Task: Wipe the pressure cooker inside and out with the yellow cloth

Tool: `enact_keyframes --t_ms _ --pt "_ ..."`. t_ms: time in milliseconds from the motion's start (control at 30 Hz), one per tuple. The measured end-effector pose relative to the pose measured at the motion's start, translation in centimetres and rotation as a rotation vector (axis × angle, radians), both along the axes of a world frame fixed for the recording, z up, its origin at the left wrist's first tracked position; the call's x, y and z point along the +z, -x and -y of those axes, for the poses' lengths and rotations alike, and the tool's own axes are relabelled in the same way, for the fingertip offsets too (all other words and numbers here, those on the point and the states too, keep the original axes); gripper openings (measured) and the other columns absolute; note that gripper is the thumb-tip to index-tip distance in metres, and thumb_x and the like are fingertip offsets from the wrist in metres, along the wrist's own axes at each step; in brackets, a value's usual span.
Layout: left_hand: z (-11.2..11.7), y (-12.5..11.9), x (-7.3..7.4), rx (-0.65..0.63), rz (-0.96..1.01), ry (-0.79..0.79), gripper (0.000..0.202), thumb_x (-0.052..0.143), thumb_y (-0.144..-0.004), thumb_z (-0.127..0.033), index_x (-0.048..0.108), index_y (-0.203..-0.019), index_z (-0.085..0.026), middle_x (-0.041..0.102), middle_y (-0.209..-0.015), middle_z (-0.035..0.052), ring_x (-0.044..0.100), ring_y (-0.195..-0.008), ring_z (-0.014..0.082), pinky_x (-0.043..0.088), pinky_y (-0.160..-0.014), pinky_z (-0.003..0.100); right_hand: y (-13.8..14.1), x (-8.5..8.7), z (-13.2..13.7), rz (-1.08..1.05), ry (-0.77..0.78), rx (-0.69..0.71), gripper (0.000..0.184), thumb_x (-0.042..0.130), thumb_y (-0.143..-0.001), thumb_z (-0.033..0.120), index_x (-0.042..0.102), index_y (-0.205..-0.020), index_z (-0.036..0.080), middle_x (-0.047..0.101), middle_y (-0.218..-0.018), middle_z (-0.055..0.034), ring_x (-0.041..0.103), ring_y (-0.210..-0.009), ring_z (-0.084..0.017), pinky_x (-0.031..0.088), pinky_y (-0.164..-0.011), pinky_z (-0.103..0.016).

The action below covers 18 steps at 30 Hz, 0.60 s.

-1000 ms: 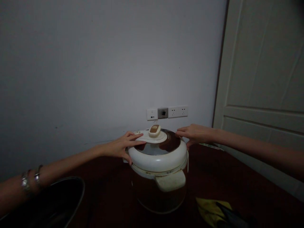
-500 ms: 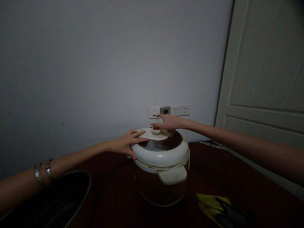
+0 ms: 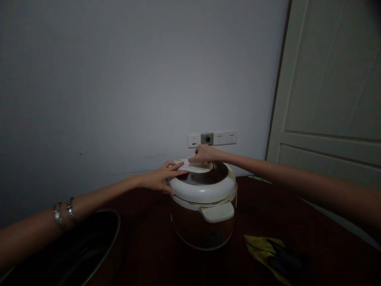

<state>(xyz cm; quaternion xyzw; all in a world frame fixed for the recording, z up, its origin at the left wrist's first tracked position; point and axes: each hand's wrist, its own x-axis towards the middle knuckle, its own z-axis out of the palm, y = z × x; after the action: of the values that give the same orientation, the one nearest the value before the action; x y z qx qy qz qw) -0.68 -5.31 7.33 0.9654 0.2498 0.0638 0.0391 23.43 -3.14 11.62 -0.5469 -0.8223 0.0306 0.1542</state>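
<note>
A round cooker (image 3: 204, 216) with a brown body and a white-rimmed lid (image 3: 205, 186) stands on a dark red table (image 3: 297, 238). My left hand (image 3: 162, 178) rests on the lid's left edge, fingers stretched onto the white handle plate and thumb on the rim. My right hand (image 3: 204, 154) is curled over the knob at the lid's centre and hides it. Bracelets (image 3: 63, 212) sit on my left wrist.
A dark metal bowl (image 3: 89, 246) sits at the near left. A yellow cloth with something dark on it (image 3: 268, 248) lies right of the cooker. A socket strip (image 3: 212, 138) is on the grey wall behind. A pale door (image 3: 330, 99) stands at the right.
My right hand has moved from the lid's right rim to the centre knob and closed over it. My left hand has stayed on the lid's left side.
</note>
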Motion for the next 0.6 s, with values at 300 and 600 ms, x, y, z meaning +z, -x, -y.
enact_keyframes --t_ms 300,600 --pt "2.9 0.3 1.9 0.029 0.056 -0.011 0.064 0.055 -0.085 -0.035 0.032 -0.144 -0.029 0.027 -0.153 0.0075 0.027 -0.137 0.0275 0.024 -0.11 0.052 -0.1 -0.2 -0.2 0.008 0.015 0.034 0.045 0.057 -0.07 0.049 0.07 -0.073 0.007 0.067 -0.068 -0.0139 0.059 -0.051 -0.017 0.04 -0.044 -0.025" --pt "1.5 2.1 1.0 0.462 0.279 -0.016 0.051 0.047 -0.08 -0.031 0.05 -0.13 -0.019 0.057 -0.132 0.0095 0.057 -0.112 0.0241 0.047 -0.091 0.038 -0.4 -0.4 -1.4 0.067 0.016 0.064 0.044 0.058 -0.068 0.052 0.07 -0.071 0.009 0.065 -0.064 -0.011 0.059 -0.054 -0.017 0.04 -0.046 -0.025"
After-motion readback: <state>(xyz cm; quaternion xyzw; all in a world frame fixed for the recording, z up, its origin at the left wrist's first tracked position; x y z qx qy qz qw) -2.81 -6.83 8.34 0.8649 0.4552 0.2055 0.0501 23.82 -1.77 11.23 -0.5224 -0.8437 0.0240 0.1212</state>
